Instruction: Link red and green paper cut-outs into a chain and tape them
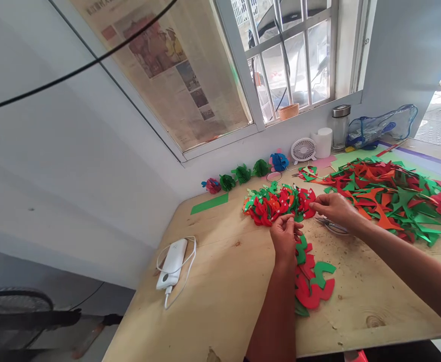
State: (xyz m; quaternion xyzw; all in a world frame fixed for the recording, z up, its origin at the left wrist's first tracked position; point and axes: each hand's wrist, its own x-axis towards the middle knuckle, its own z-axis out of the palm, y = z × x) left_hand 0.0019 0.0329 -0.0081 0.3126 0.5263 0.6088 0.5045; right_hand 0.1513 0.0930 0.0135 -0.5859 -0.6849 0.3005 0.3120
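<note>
My left hand (284,232) is over the table beside a pile of red and green cut pieces with white dots (267,207). Its fingertips are pinched together; anything between them is too small to make out. My right hand (331,207) reaches the right end of that pile, thumb and index finger pressed together near a red piece. Scissors (331,225) lie partly hidden below my right hand. Under and beside my left forearm are larger red curved pieces (311,294) and green ones (323,271).
A heap of red and green scraps (397,196) covers the right side. Along the wall stand green paper balls (243,173), a small white fan (303,150), a glass jar (340,128) and a clear bag (382,125). A white power bank (173,261) with cable lies left.
</note>
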